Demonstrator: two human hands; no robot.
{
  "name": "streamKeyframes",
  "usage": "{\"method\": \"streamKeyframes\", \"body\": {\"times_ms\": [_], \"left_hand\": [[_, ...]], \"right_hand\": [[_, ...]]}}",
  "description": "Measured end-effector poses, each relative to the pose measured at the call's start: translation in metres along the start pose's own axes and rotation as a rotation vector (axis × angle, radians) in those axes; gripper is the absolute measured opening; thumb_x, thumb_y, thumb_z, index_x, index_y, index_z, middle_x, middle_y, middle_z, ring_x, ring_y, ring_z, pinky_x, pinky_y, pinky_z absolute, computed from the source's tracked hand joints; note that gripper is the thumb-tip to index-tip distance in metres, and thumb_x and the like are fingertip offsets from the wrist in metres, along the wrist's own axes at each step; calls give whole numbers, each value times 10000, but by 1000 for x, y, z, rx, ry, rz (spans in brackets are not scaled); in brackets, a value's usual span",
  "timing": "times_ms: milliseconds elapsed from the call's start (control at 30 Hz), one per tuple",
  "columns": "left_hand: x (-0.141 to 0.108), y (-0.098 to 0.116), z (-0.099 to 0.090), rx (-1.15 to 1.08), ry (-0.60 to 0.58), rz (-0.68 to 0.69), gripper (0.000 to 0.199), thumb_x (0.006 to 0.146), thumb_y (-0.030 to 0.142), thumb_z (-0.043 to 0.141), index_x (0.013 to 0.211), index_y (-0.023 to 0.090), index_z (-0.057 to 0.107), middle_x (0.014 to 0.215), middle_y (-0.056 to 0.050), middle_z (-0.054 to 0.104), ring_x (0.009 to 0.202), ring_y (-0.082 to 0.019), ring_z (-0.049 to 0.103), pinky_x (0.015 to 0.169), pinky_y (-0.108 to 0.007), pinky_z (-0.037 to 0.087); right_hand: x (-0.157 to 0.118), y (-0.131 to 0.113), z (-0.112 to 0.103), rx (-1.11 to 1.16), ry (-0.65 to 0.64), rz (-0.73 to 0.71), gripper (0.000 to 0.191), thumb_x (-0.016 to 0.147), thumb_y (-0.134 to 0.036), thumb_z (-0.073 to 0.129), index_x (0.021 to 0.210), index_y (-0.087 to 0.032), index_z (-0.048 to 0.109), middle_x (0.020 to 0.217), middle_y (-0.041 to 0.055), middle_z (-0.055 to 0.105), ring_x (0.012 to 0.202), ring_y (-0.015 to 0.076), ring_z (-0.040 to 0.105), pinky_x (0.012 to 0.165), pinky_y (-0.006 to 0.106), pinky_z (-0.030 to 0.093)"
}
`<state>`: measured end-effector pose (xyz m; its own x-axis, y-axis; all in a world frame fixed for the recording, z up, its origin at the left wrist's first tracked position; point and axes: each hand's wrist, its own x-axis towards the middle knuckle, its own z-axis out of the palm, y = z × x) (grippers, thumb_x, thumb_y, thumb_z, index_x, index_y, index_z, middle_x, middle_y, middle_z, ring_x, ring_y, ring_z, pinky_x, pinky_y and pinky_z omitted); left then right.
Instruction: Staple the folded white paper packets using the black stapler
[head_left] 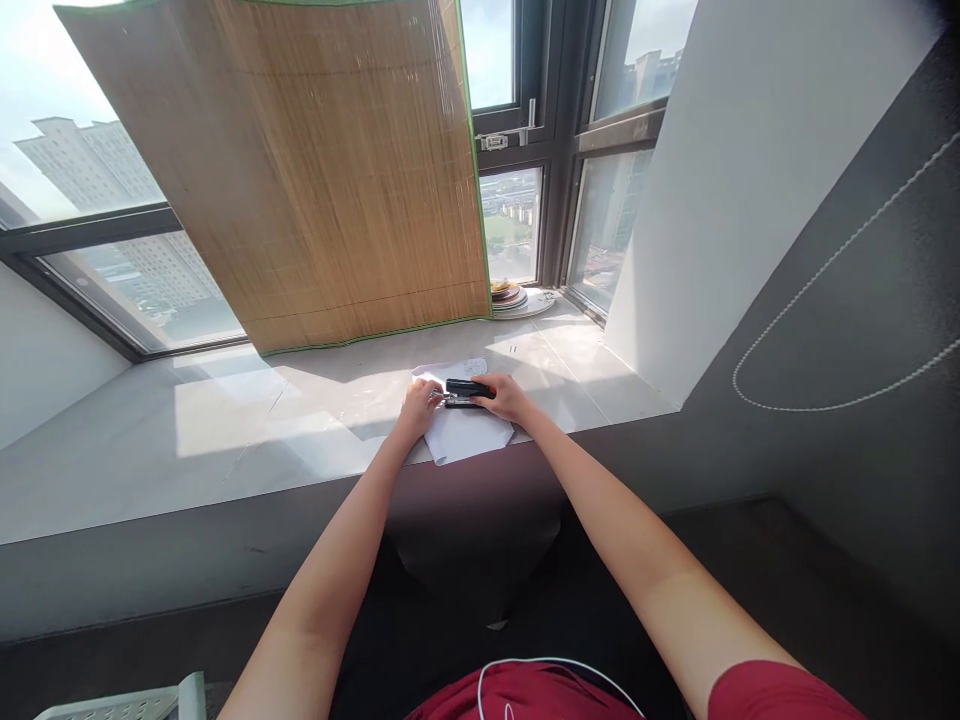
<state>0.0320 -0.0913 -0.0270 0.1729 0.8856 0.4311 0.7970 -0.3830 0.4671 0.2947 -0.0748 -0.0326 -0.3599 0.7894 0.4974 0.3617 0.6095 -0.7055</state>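
A black stapler (466, 388) lies sideways over a white sheet of paper (469, 440) on the window ledge, its top arm lifted apart from its lower part. My right hand (505, 398) grips the stapler's right end, where a bit of red shows. At the other end, the fingers of my left hand (420, 408) are pinched together beside a small shiny metal part. Whether that bit belongs to the stapler or is a loose piece, I cannot tell. The paper is creased, and its front edge reaches the ledge's rim.
Stacked plates (517, 300) stand in the window corner. A bamboo mat (337, 180) with green edging hangs before the window. Two small dark strips (513, 349) lie on the ledge (247, 430) behind the paper. A beaded cord (780, 405) loops at right; a pale plastic basket (120, 705) sits lower left.
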Motion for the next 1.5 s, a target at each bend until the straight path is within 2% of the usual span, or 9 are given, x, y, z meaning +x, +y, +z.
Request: {"method": "streamKeyframes", "body": {"times_ms": [367, 467, 633, 767, 933, 1100, 1267, 1367, 1500], "left_hand": [[-2, 2, -8, -100, 19, -16, 174, 889, 230, 767, 1054, 258, 815, 1014, -82, 685, 998, -266, 665, 994, -476, 553], [-7, 2, -12, -148, 77, -70, 381, 799, 265, 870, 1164, 253, 763, 1052, -81, 736, 1008, -281, 709, 949, -463, 584], [-24, 1, -16, -276, 128, -203, 352, 841, 282, 825, 1173, 246, 713, 1128, -108, 814, 1142, -332, 768, 976, -487, 605], [-31, 15, -10, -289, 66, -183, 680, 774, 248, 881, 1412, 258, 644, 1295, -157, 787, 1286, -381, 720, 1084, -538, 556], [-29, 39, -2, -303, -48, -87, 986, 775, 313, 922, 1642, 302, 454, 1311, -159, 784, 1359, -402, 671, 1254, -697, 312], [-28, 42, 1, -372, -72, -84, 977, 772, 349, 923, 1639, 302, 475, 1263, -168, 798, 1352, -404, 673, 1174, -622, 446], [-28, 22, -19, -157, -93, -48, 730, 910, 353, 771, 1596, 326, 521, 1445, -159, 714, 1493, -390, 551, 1275, -680, 279], [-36, -10, -48, 182, 0, -183, 522, 968, 332, 654, 1486, 279, 634, 1623, -194, 556, 1608, -474, 342, 1271, -779, 125], [-51, -44, -73, 419, -39, -390, 468, 1050, 397, 461, 1448, 236, 648, 1628, -233, 519, 1575, -520, 350, 1193, -846, 210]], "right_hand": [[-2, -4, -3, 25, -7, 2, 327, 871, -291, 815, 1194, -242, 819, 1163, 87, 814, 1066, 294, 751, 973, 439, 595], [-2, -5, -3, 10, -16, 11, 345, 889, -291, 799, 1229, -235, 794, 1196, 95, 803, 1061, 285, 742, 967, 432, 586], [-1, -6, -3, -62, -48, 5, 281, 912, -295, 768, 1187, -243, 757, 1124, 76, 786, 1019, 269, 719, 926, 404, 564], [-1, -4, -1, -77, -77, -2, 240, 938, -320, 734, 1166, -247, 721, 1116, 67, 763, 1054, 268, 698, 951, 397, 548], [1, 2, 2, -44, -99, -17, 269, 951, -354, 703, 1187, -228, 668, 1128, 77, 743, 1052, 262, 681, 973, 403, 533], [2, 6, 0, -30, -108, -22, 281, 946, -388, 702, 1170, -225, 654, 1112, 72, 740, 1021, 255, 676, 957, 395, 523], [0, 3, 0, -21, -82, 6, 345, 928, -454, 729, 1199, -251, 658, 1109, 53, 749, 1026, 257, 689, 952, 398, 530], [-1, 0, -2, -19, -48, 11, 450, 875, -498, 795, 1235, -265, 657, 1161, 60, 747, 1043, 263, 694, 956, 404, 541], [-1, -1, -3, -28, -39, 23, 467, 848, -494, 836, 1220, -256, 684, 1146, 71, 762, 1047, 273, 709, 932, 396, 559]]}}
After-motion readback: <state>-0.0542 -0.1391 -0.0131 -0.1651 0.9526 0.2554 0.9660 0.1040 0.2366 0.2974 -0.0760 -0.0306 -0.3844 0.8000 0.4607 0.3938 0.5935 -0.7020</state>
